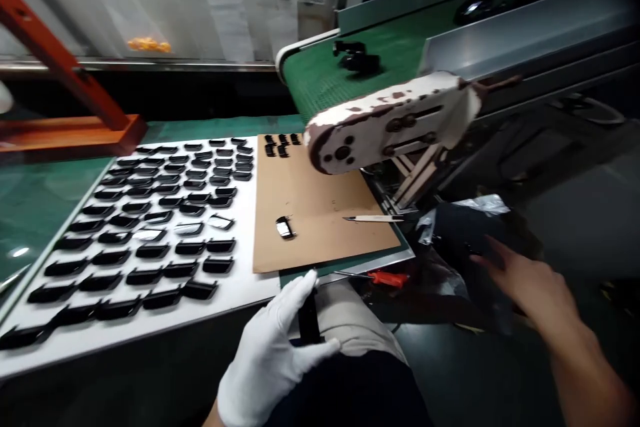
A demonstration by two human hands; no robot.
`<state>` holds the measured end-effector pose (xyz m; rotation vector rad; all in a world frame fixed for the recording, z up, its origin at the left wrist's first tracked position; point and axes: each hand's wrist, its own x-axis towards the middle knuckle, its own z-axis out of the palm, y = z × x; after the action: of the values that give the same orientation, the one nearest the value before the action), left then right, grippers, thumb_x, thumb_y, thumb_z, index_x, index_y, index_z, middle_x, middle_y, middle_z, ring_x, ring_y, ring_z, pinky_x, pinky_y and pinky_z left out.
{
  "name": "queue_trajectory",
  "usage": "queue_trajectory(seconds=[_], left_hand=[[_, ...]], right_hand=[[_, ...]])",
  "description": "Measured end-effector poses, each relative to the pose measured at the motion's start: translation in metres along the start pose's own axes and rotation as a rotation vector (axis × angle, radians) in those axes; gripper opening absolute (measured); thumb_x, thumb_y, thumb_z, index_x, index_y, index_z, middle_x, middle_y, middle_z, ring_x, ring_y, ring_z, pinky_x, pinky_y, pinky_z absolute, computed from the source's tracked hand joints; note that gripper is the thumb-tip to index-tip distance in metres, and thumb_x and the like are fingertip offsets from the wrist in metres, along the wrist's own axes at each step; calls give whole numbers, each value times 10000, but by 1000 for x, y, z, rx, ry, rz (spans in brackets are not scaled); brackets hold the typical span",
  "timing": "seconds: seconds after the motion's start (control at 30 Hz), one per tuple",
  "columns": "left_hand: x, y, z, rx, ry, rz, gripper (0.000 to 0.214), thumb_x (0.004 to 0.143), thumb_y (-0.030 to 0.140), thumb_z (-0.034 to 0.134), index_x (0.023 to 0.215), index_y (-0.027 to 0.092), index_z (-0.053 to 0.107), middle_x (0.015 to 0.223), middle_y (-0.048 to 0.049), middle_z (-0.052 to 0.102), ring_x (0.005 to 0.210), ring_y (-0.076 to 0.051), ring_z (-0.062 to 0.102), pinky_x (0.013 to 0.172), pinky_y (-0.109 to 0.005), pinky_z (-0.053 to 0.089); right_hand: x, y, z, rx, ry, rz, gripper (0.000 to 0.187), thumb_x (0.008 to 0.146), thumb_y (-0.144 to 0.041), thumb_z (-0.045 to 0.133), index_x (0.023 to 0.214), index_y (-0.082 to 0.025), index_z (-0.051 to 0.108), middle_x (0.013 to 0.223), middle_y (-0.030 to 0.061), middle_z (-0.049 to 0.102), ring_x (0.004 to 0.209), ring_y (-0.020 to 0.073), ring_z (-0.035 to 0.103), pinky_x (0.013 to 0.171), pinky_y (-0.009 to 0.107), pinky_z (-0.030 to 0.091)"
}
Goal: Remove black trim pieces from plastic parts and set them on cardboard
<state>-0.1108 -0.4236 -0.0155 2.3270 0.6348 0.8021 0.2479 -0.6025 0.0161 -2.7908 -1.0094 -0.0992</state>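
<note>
My left hand (267, 353), in a white cotton glove, is shut around a narrow black plastic part (309, 320) above my knee. My right hand (525, 287) is bare, with fingers spread, and rests at or just above a dark plastic bag (465, 240). Rows of black curved plastic parts (145, 253) lie on a white board (240, 290), several of them with shiny faces. A brown cardboard sheet (310, 227) next to the board holds one small black-and-silver part (285, 227) and a utility knife (373, 218).
A red-handled screwdriver (390, 278) lies at the near edge of a green mat. A stained white conveyor end plate (390, 120) juts out above the cardboard. Behind it, a green conveyor belt (350, 73) carries black parts. An orange frame (65, 73) stands at the left.
</note>
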Motion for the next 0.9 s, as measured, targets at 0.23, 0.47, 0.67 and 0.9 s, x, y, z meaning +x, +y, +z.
queue_trajectory(seconds=[0.23, 0.47, 0.67, 0.9], left_hand=[[-7, 14, -5, -281, 164, -267, 826, 663, 395, 800, 1369, 192, 423, 1172, -67, 660, 1068, -227, 638, 1012, -340, 472], [-19, 14, -10, -406, 238, -314, 861, 641, 335, 825, 1382, 186, 411, 1191, -69, 647, 1079, -221, 629, 1011, -323, 472], [-20, 13, -16, -416, 274, -330, 852, 628, 302, 837, 1368, 187, 432, 1172, -61, 654, 1086, -216, 621, 1015, -317, 465], [-17, 19, -15, -409, 263, -339, 835, 639, 290, 831, 1365, 182, 434, 1186, -56, 649, 1087, -202, 622, 1012, -281, 463]], right_hand=[[58, -110, 49, 48, -212, -591, 458, 859, -459, 458, 1224, -203, 562, 1208, 133, 621, 1099, 303, 558, 882, 395, 418], [93, -136, 107, 91, -320, -771, 330, 825, -334, 433, 974, -134, 650, 1003, 143, 668, 944, 293, 597, 823, 408, 455], [63, -141, 78, 151, -240, -763, 387, 908, -351, 300, 1079, -152, 584, 1060, 132, 624, 942, 279, 602, 792, 408, 474], [-19, -173, 8, 487, -530, -990, 325, 956, -316, 351, 1218, -242, 530, 1019, 33, 673, 936, 164, 630, 781, 262, 491]])
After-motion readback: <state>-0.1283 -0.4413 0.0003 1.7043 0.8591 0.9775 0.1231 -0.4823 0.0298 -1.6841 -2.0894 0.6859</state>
